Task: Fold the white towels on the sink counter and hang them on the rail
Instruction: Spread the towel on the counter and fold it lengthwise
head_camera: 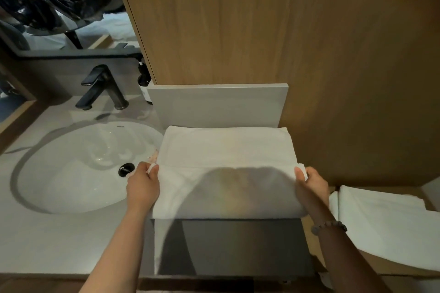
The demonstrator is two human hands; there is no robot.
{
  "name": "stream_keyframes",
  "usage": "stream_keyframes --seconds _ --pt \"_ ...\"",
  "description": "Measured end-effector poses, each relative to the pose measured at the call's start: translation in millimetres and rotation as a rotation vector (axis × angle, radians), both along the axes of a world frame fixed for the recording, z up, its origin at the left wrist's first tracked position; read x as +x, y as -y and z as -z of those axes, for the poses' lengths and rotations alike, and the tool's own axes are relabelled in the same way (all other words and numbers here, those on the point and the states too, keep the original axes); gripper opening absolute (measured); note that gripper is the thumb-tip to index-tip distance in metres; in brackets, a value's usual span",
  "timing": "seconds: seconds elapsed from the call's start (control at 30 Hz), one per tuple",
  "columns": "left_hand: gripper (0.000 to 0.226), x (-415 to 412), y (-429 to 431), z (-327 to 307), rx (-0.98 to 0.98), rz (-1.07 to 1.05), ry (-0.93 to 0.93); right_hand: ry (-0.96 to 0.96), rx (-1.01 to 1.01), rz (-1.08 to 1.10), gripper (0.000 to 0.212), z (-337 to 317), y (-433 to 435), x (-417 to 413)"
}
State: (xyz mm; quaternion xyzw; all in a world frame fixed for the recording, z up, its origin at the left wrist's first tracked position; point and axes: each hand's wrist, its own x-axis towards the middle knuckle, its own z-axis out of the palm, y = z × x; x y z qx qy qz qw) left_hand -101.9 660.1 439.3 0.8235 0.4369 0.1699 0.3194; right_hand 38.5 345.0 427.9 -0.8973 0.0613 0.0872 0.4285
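While the counter [47, 240] beside the basin [78, 164] serves as folding surface, 1 towel [226, 150] lies flat on it, near edge doubled back, so the fold stays square. Another towel [385, 226] lies at right. Left hand [142, 185] and right hand [312, 185] each pinch 1 corner of the folded edge, keeping it taut.

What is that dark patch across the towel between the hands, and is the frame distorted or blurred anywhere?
Head view: the dark patch is a soft rounded shadow on the white towel being folded, between the left hand and right hand, seemingly cast from overhead; wide-angle distortion bows the wooden wall panel and round white sink basin; the black faucet looks slightly soft; no strong glare.
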Motion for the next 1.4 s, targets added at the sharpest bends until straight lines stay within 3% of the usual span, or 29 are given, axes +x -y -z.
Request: stream_keyframes --seconds 0.37,1.03,1.17,1.23,1.3,1.4 --pt "0.031 9.6 -5.5 11.5 0.058 -0.005 -0.178 -0.036 -0.107 -0.015 0.044 19.9 3.2 7.5" --pt "0.03 0.9 -5.3 6.0 0.216 0.041 -0.319 -0.075 -0.281 -0.032 0.05 8.0 -6.6 -2.6" --pt "0.029 6.5 -3.9 -0.7 0.414 0.093 -0.384 0.131 -0.473 0.017 0.045 -4.1 -15.1 -11.3" --pt "0.029 11.7 11.8 -1.9 0.53 0.213 -0.231 0.292 -0.537 -0.061 0.046 -7.8 -32.6 -20.4" --pt "0.042 15.8 43.2 -2.7 0.555 0.427 -0.107 0.416 -0.575 -0.282 0.051 -7.6 -60.4 -38.6" --pt "0.052 18.7 89.0 3.0 0.374 0.56 -0.243 0.457 -0.525 -0.569 0.063 14.2 -93.5 -63.3"
